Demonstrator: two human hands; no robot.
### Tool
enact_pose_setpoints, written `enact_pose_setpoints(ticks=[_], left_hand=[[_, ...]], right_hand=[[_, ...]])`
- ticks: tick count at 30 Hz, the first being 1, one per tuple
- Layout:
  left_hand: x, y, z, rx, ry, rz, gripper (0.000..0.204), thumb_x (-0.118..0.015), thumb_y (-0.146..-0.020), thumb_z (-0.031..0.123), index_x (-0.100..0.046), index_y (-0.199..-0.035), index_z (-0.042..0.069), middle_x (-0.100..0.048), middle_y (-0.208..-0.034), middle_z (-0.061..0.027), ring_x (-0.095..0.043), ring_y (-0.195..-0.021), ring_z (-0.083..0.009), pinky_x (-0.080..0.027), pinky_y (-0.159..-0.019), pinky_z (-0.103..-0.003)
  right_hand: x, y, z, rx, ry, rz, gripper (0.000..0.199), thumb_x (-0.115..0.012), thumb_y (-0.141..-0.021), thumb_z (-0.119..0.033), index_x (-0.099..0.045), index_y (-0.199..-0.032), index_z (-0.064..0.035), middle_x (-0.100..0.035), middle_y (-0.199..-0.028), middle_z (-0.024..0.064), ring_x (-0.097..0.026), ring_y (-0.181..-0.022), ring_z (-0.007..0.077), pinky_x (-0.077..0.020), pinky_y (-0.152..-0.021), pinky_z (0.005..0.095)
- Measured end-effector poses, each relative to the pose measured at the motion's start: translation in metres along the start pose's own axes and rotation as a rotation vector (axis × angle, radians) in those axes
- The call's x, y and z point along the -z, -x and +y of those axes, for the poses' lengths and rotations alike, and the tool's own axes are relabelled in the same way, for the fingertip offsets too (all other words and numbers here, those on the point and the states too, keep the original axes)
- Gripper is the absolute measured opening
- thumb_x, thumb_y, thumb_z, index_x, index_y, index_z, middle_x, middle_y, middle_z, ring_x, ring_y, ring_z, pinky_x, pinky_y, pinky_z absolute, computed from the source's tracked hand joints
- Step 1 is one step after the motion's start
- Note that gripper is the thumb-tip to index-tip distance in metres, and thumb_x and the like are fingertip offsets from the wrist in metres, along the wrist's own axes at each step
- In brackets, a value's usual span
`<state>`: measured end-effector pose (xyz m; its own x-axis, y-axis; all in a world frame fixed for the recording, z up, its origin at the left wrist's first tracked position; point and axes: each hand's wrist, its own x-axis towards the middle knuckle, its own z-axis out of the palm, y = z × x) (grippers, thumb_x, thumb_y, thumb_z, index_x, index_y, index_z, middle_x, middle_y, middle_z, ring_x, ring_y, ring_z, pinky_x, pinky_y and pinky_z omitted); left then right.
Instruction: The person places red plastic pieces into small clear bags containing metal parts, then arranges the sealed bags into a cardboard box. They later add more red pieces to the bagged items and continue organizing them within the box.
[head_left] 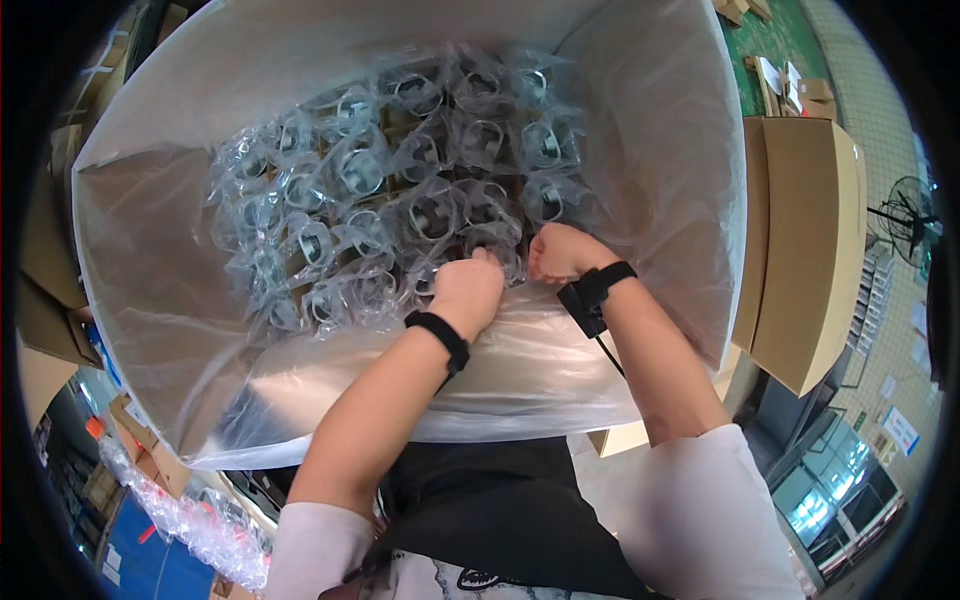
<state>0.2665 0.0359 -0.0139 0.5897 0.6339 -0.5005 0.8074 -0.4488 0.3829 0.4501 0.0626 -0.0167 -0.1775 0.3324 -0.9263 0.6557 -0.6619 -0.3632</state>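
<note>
A large box lined with a translucent plastic liner point(660, 150) stands in front of me. Inside it, rows of round, ring-topped items in clear plastic bags point(362, 172) stand side by side, brown card showing between some of them. My left hand point(470, 290) reaches down at the near edge of the rows, its fingers closed at a bagged item point(490, 205) and partly hidden by the hand itself. Just to the right, my right hand point(565, 252) is curled with its knuckles up beside the same near row. What lies within its fingers is hidden. Black straps circle both wrists.
The near liner wall point(470, 390) rises between my body and the items. Right of the box stands a tall brown carton point(810, 250), with a black fan point(908, 210) beyond it. Clear bubble wrap point(190, 510) lies at the lower left. A cable hangs from the right wrist strap.
</note>
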Motion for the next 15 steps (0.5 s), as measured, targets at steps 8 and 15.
enact_pose_setpoints(ticks=[8,15], left_hand=[[0.0,0.005,-0.029,-0.009,0.086,-0.111,0.013,-0.06,-0.073,0.006,-0.07,-0.079,0.013,-0.068,-0.078,-0.0119,-0.067,-0.081,-0.0295,-0.053,-0.067,-0.04],[0.017,0.027,-0.035,-0.151,0.185,-0.002,0.015,-0.061,-0.068,0.004,-0.069,-0.077,0.012,-0.067,-0.08,-0.0104,-0.066,-0.078,-0.0295,-0.05,-0.065,-0.041]], right_hand=[[-0.043,0.002,-0.004,0.599,0.188,0.233,0.034,-0.058,-0.07,0.001,-0.062,-0.103,-0.0058,-0.067,-0.102,0.0155,-0.062,-0.097,0.0336,-0.0485,-0.082,0.0376],[-0.059,-0.001,-0.017,0.466,1.016,0.196,0.026,-0.058,-0.084,-0.013,-0.066,-0.109,-0.0118,-0.064,-0.105,0.0104,-0.066,-0.096,0.0256,-0.0545,-0.073,0.0385]])
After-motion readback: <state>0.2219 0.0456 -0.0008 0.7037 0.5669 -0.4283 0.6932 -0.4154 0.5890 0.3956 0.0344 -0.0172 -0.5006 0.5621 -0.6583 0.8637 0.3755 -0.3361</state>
